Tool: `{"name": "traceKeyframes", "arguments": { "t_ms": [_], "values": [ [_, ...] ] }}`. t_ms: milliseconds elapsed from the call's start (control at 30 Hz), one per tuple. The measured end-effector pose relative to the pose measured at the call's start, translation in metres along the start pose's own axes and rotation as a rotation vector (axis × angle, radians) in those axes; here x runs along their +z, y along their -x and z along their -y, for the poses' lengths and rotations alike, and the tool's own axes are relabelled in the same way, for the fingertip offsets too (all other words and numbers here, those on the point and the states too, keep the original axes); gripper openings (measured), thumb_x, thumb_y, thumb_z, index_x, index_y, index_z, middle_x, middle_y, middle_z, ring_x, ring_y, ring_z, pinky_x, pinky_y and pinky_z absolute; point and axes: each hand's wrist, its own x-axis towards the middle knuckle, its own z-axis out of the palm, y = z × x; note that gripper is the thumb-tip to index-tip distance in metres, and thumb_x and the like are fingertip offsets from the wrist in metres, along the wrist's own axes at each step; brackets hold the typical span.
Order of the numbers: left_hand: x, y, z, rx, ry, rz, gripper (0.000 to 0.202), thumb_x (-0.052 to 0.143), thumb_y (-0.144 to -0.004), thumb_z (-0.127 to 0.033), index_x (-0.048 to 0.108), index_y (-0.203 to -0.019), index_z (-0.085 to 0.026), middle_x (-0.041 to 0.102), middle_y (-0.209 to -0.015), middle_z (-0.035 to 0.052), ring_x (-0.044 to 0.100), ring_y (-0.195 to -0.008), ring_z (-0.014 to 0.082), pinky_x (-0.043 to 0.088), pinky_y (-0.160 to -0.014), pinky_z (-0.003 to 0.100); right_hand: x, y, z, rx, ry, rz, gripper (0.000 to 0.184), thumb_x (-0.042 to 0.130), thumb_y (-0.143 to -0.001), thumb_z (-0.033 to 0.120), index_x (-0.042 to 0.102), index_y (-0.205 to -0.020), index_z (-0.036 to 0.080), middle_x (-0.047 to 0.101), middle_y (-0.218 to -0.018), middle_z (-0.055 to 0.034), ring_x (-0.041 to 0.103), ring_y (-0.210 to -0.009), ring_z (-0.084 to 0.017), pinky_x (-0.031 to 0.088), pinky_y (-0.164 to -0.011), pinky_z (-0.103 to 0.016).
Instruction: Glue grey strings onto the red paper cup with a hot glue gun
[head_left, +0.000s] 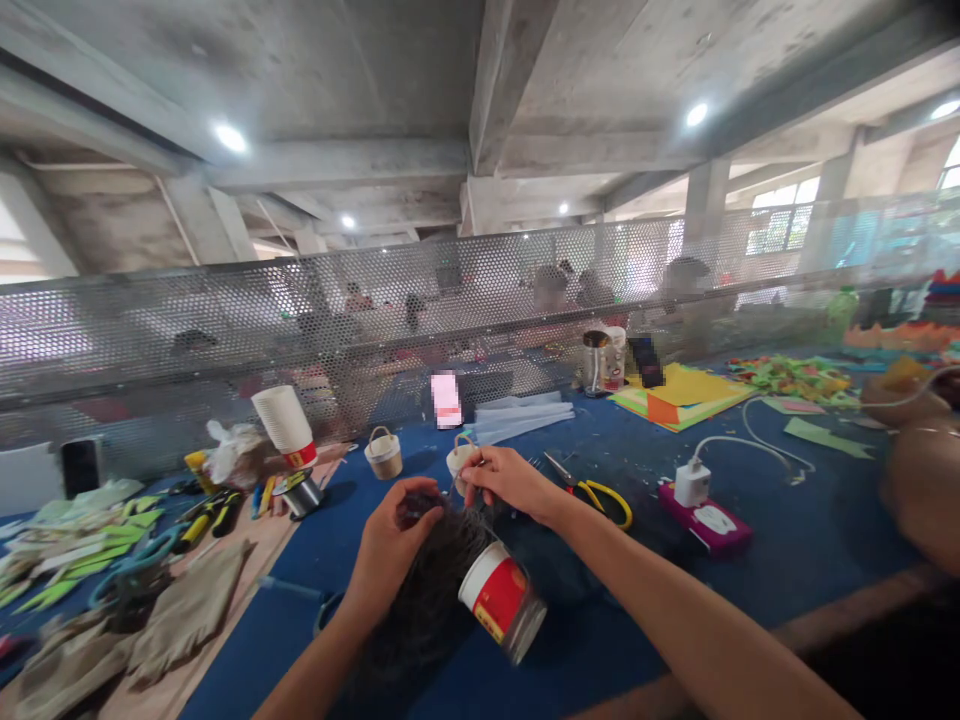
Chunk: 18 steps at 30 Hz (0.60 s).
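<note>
My left hand [397, 535] is curled around part of a tangle of dark, hair-like strands [442, 580] spread over the blue table. Close beside it, my right hand [502, 480] is closed in a pinch; what lies between its fingertips is too small to make out. Just behind those fingers stands a small pale basket with a looped handle [457, 462], partly covered by the hand. A similar small basket [385, 458] stands to its left. Below my right wrist, a red-and-white paper cup [491, 585] lies tilted, its lower end in a shiny container [525, 630].
Yellow-handled scissors [607, 503] lie right of my hands. Stacked paper cups [281, 420], gloves [191, 610] and tools [202, 522] are at left. A charger [691, 484] sits on a purple box [720, 525]. A perforated metal screen [375, 330] runs behind; another person's arm [926, 490] is at right.
</note>
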Motion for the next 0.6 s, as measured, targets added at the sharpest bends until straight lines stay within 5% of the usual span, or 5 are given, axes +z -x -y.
{"name": "traceKeyframes", "arguments": {
  "t_ms": [233, 367, 600],
  "values": [
    [-0.011, -0.003, 0.005, -0.002, -0.067, -0.119, 0.032, 0.057, -0.081, -0.034, 0.063, -0.109, -0.019, 0.072, -0.104, 0.0073, 0.068, -0.092, 0.024, 0.052, -0.085, 0.038, -0.012, 0.004, -0.001, 0.016, -0.209, -0.104, 0.029, 0.066, -0.081, 0.042, 0.065, -0.087, 0.014, 0.061, -0.06, 0.0029, 0.043, -0.048, -0.007, 0.029, -0.047, -0.02],
    [-0.015, -0.005, 0.011, 0.015, -0.056, -0.163, 0.033, 0.057, -0.08, -0.031, 0.063, -0.11, -0.019, 0.07, -0.108, 0.0076, 0.068, -0.096, 0.0239, 0.052, -0.089, 0.038, -0.014, 0.007, 0.0, -0.005, -0.305, -0.106, 0.037, 0.069, -0.078, 0.05, 0.066, -0.089, 0.015, 0.063, -0.068, 0.0003, 0.05, -0.056, -0.009, 0.037, -0.055, -0.021],
    [-0.003, -0.004, 0.008, 0.091, -0.03, -0.12, 0.037, 0.072, -0.072, -0.036, 0.069, -0.106, -0.023, 0.057, -0.111, 0.0051, 0.062, -0.102, 0.023, 0.053, -0.09, 0.035, 0.001, 0.019, 0.014, -0.164, -0.295, 0.231, 0.027, 0.069, -0.082, 0.04, 0.073, -0.098, 0.019, 0.07, -0.096, -0.0043, 0.062, -0.087, -0.015, 0.046, -0.081, -0.028]
  ]
}}
